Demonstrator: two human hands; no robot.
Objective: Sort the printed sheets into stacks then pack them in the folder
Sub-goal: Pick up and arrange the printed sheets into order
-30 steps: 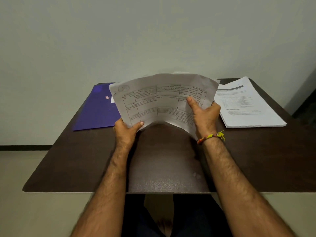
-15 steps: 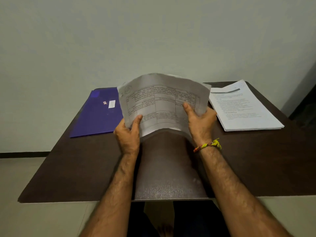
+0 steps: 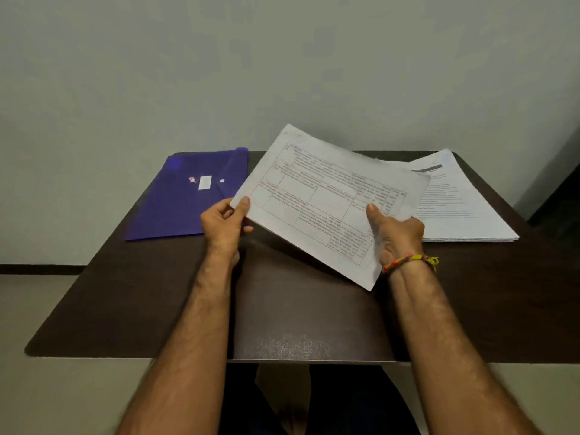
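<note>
Sheets (image 3: 326, 199) printed with a table grid are in your grip above the dark brown table (image 3: 298, 309), tilted, far corner up. Your left hand (image 3: 224, 222) pinches the near left corner, thumb on top; your right hand (image 3: 397, 233) clamps the right edge, thumb pressed on the print, a braided bracelet (image 3: 411, 261) at its wrist. On the table, a purple folder (image 3: 191, 196) lies shut at far left and a stack of paper (image 3: 461, 211) at far right. A plain pale wall (image 3: 282, 64) stands behind.
</note>
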